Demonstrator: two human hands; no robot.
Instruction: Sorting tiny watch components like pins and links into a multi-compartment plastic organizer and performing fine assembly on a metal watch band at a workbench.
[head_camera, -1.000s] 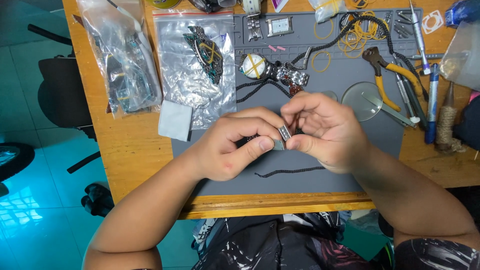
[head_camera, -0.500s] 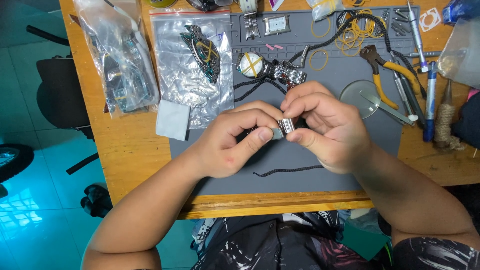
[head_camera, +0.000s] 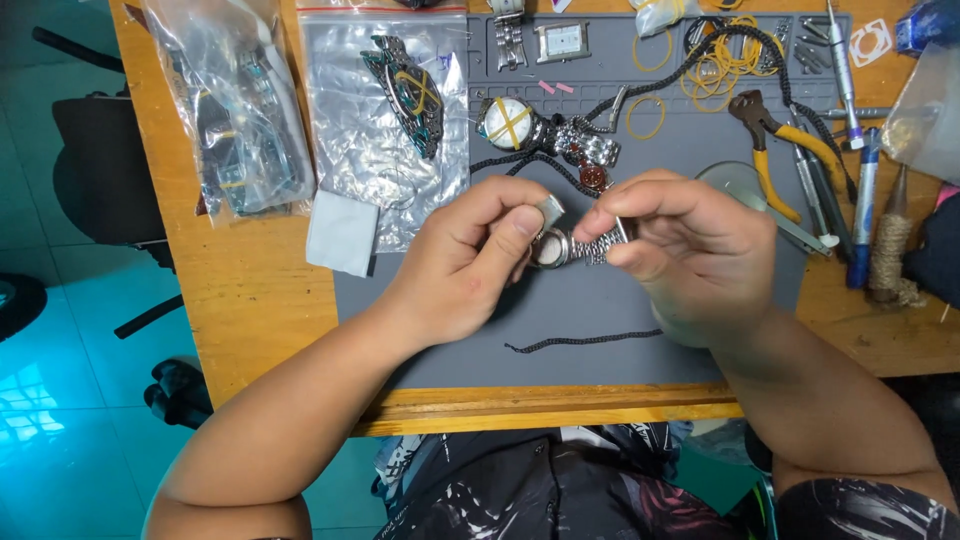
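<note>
Steel wristwatch (head_camera: 562, 246), two hands (head_camera: 470, 262) (head_camera: 690, 255)

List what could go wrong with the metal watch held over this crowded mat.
1. The left hand and right hand pinch the metal watch only by fingertips; it could slip onto the grey mat.
2. A small part coming loose might get lost among the rubber bands and tools nearby.
3. The pliers lie close beside the right hand and could be knocked.
</note>
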